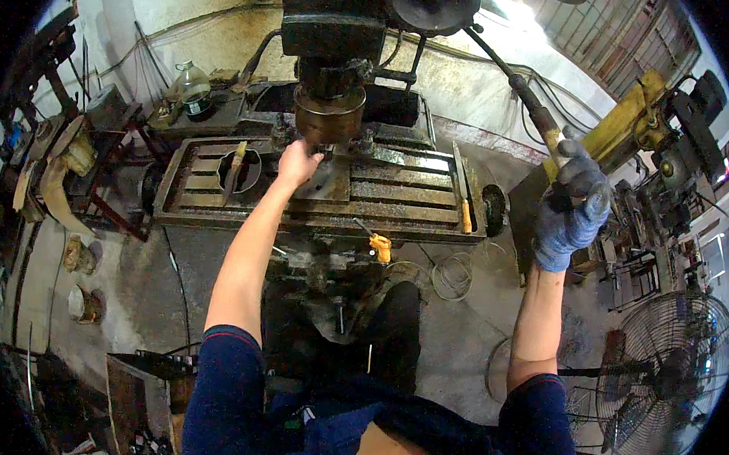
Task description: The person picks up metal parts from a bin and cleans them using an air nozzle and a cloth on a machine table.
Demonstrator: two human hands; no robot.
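Head view: the long bar [538,117] slants down and right from the big machine [333,35] into my right hand [579,197], gloved fingers closed round its low end, while my left hand [298,166], nearer the flat plate [334,186] below the round drum [329,117], is too blurry to tell if it grips.

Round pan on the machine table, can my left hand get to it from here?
Probably yes. The round pan sits to the left of your left hand, on the same machine table, and nothing visible stands between them, so a sideways move should do.
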